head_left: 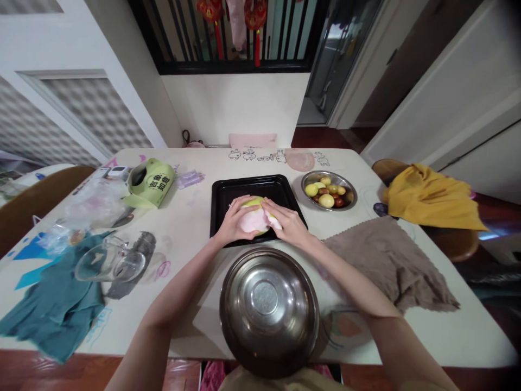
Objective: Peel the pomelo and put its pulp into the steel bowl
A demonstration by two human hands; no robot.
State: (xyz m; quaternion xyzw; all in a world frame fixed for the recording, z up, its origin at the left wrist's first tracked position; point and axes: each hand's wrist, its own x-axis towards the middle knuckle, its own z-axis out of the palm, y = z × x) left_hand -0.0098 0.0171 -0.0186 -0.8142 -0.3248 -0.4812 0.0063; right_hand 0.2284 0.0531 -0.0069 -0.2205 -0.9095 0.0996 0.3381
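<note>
A partly peeled pomelo, yellow-green on top with pale pinkish-white pith showing, is held above a black baking tray. My left hand wraps round its left side, fingers over the top and thumb below. On the right, my right hand grips a piece of thick peel that stands partly away from the fruit; whether it is still attached I cannot tell. Nearer to me, below both hands, stands a wide steel bowl with nothing visible in it.
A smaller steel bowl of yellow and brown fruit stands right of the tray. A brown cloth lies at right, a teal cloth at left. Clear glass bowls, plastic bags and a green box occupy the left side.
</note>
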